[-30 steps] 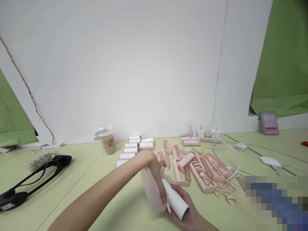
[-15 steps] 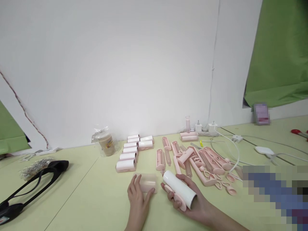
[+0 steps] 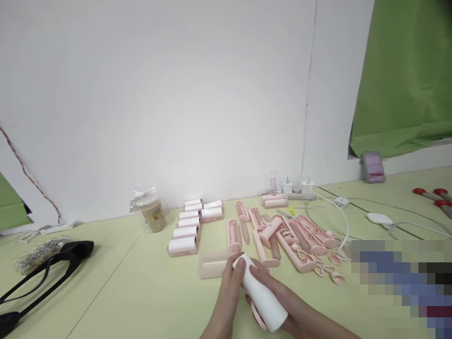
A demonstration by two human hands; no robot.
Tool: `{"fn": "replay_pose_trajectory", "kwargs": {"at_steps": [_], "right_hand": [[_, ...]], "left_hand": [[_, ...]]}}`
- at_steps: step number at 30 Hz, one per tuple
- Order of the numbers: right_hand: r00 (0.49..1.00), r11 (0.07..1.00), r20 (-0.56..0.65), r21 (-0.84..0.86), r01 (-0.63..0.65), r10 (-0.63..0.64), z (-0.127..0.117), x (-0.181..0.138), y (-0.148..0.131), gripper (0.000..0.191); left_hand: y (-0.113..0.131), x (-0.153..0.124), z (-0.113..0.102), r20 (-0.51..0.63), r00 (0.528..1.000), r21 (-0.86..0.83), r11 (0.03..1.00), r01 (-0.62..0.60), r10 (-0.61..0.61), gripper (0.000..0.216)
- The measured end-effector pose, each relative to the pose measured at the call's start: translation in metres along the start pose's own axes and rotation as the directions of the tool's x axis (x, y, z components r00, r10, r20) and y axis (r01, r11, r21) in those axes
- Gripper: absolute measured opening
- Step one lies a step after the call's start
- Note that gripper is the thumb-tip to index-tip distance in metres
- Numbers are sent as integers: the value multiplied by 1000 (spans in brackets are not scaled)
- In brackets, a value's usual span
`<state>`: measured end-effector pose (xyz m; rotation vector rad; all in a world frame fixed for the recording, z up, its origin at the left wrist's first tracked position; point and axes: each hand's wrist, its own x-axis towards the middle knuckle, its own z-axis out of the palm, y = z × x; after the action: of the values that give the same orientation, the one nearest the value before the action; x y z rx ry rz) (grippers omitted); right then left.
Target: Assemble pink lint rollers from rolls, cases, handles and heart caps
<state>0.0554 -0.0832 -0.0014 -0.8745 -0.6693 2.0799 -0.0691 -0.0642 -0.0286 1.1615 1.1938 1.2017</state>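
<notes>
A white lint roller (image 3: 263,296) slants over the near part of the table, its lower end toward me. My left hand (image 3: 228,292) is closed on its far end, the thumb lying along the top. My right hand (image 3: 294,310) wraps the roll from the right. A pink curved part (image 3: 258,316) shows beneath the roll; how it joins is hidden. Just left of and beyond my hands, a translucent pinkish cover (image 3: 213,264) lies on the table.
Several white rolls in pinkish cases (image 3: 182,246) form rows at left. Loose pink plastic parts (image 3: 298,249) lie piled at right, near white cables (image 3: 348,226). A bagged cup (image 3: 153,214) stands by the wall. A black strap-like frame (image 3: 65,256) lies far left.
My left hand has let go of the translucent cover and moved right onto the lint roller. The roller has come slightly nearer, its far end now between both hands.
</notes>
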Motion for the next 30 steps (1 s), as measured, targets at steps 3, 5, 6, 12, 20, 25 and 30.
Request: {"fn": "replay_pose_trajectory", "kwargs": {"at_steps": [3,5,6,12,20,25,30], "right_hand": [[987,976,-60,-171,136,-148,4,-5,-4,36],[970,941,-68,-267,207,-232,3,-3,-5,36],[961,915,-61,-327,235,-269,1,0,-3,36],[919,784,-49,-541,304,-390,-21,22,0,20],[883,783,-81,-506,363,-462,-33,21,-28,46],[914,700,117,-607,376,-388,-33,22,-17,37],[919,606,309,-691,394,-245,-31,18,-15,33]], "left_hand": [[14,1,19,125,982,-338,924,177,-142,49],[16,-2,26,126,972,-469,851,236,-201,40],[16,-3,27,116,968,-515,820,251,-224,35],[12,-12,19,44,977,-659,728,187,-211,38],[1,-13,14,140,969,-444,862,244,-202,51],[-9,-17,17,392,897,-345,871,350,-205,42],[-11,-21,19,440,794,-218,808,547,-419,46]]}}
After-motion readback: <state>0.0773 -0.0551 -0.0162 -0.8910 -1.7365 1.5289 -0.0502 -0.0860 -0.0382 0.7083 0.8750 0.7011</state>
